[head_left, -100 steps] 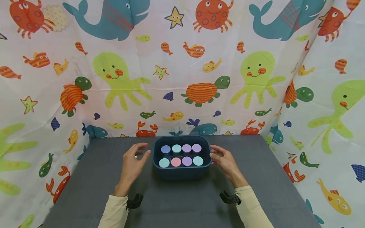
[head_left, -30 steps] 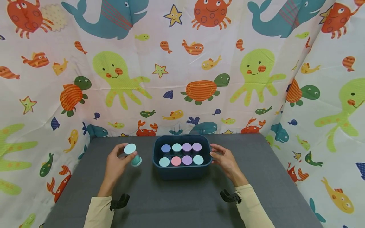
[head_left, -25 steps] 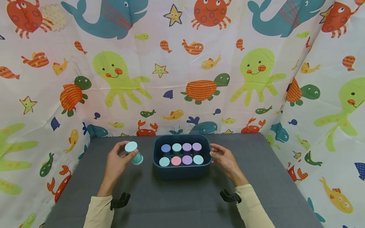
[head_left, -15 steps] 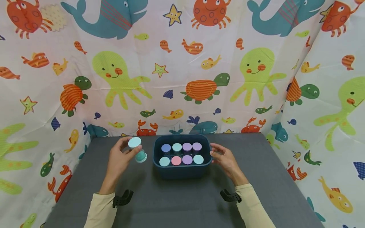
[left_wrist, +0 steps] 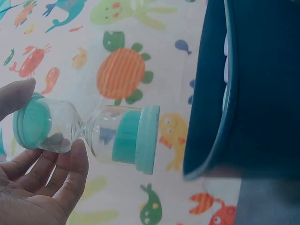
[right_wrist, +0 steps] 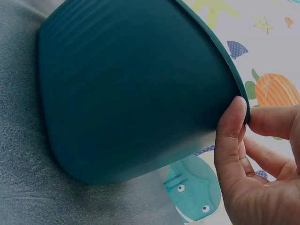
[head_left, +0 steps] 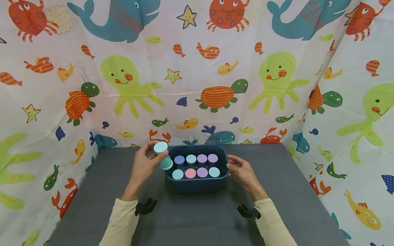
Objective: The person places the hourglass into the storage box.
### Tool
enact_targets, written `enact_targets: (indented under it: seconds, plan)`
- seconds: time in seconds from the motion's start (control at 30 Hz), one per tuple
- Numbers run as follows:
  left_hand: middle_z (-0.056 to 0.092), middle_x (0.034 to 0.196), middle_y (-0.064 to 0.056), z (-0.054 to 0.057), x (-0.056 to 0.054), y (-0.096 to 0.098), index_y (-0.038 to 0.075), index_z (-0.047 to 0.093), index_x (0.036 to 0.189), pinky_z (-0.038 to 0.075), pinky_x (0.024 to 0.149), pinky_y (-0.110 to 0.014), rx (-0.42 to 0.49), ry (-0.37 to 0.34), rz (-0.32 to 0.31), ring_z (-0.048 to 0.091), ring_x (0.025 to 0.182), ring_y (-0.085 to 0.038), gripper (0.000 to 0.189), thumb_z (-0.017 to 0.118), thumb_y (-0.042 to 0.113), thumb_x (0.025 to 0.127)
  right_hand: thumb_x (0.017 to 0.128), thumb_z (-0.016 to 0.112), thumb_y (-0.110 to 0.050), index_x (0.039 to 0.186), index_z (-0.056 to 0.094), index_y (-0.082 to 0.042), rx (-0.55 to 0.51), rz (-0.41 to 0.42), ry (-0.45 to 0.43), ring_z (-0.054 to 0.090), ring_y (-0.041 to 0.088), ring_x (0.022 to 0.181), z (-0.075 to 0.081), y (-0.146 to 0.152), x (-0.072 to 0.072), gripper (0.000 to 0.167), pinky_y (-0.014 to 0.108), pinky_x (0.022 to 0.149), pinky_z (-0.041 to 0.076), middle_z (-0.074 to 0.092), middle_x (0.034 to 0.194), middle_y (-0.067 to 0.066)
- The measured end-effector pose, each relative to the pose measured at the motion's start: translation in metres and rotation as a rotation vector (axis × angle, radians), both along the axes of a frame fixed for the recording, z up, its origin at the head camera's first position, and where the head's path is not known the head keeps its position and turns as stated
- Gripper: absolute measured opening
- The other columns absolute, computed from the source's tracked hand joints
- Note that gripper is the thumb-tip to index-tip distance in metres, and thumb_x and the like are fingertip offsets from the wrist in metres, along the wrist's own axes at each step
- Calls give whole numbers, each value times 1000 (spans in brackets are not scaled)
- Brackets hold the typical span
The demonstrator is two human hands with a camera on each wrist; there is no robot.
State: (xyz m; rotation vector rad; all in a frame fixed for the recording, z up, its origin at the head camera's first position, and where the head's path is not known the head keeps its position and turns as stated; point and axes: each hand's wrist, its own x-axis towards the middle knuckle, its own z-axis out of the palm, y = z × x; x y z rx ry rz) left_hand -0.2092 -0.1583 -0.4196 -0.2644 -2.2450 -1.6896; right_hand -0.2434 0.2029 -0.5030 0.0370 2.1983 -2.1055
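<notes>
My left hand (head_left: pixel 143 169) holds a sand timer (left_wrist: pixel 126 136) by its upper cap. It has clear glass bulbs, mint-teal caps and teal sand in the lower bulb. In the head view the timer overlaps the left rim of a dark blue bin (head_left: pixel 197 186); in the left wrist view it is beside the bin's wall, with a gap between. Two rows of capped timers stand in the bin, among them a pink cap (head_left: pixel 190 173) and a blue cap (head_left: pixel 179 160). My right hand (head_left: pixel 244 174) pinches the bin's right rim, thumb (right_wrist: pixel 230 140) on the outer wall.
The bin stands on a grey cloth-covered table (head_left: pixel 197 222), near its back edge. A white curtain (head_left: pixel 191 95) printed with sea animals hangs behind and along both sides. Dark wrist straps (head_left: pixel 146 206) sit over both cream sleeves.
My left hand, empty at first, has picked up the teal sand timer left of the bin and carried it right and up to the bin's left rim. My right hand stays at the rim.
</notes>
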Motion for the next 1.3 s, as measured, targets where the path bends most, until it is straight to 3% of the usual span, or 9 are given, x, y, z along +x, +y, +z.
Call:
enact_targets:
  seconds: [0.1,0.3,0.4,0.6,0.87,1.3]
  plan:
    - [61,124,-11,0,-4,10,6,57,126,54,92,-28,18,8,-38,57,114,-22,49,78,23,85,97,60,-9,142,49,-4,-1,-4,-5,55,15,86,0,0,1,47,25,68,56,51,118,12]
    - [60,127,-14,-3,-11,30,5,56,127,48,103,-49,30,-30,-82,57,121,-29,51,78,24,85,96,62,-12,142,49,-5,0,-6,9,55,14,87,-1,-1,3,48,25,68,56,52,117,9]
    - [59,130,-13,-6,-16,40,7,56,126,45,106,-52,28,-64,-93,54,125,-30,50,77,28,86,96,63,-12,142,50,-5,-2,-8,15,55,14,87,0,-1,3,48,25,67,56,52,117,9]
    - [61,130,-9,-10,-20,58,12,57,128,45,107,-51,4,-125,-89,54,128,-27,53,77,35,85,96,63,-11,140,51,-6,-1,-8,11,55,15,88,-1,-1,3,46,25,68,56,51,117,11]
    - [63,128,-5,-23,-35,77,15,59,128,47,104,-47,-20,-144,-95,56,124,-23,53,76,41,84,96,62,-12,140,52,-7,8,-10,17,55,16,90,0,-2,4,46,25,68,56,51,119,12]
    - [63,130,-8,-32,-46,89,14,60,129,44,106,-53,-49,-182,-97,56,125,-29,54,77,38,84,96,62,-12,140,52,-7,15,-20,19,55,16,88,0,-2,5,45,26,69,56,52,117,10]
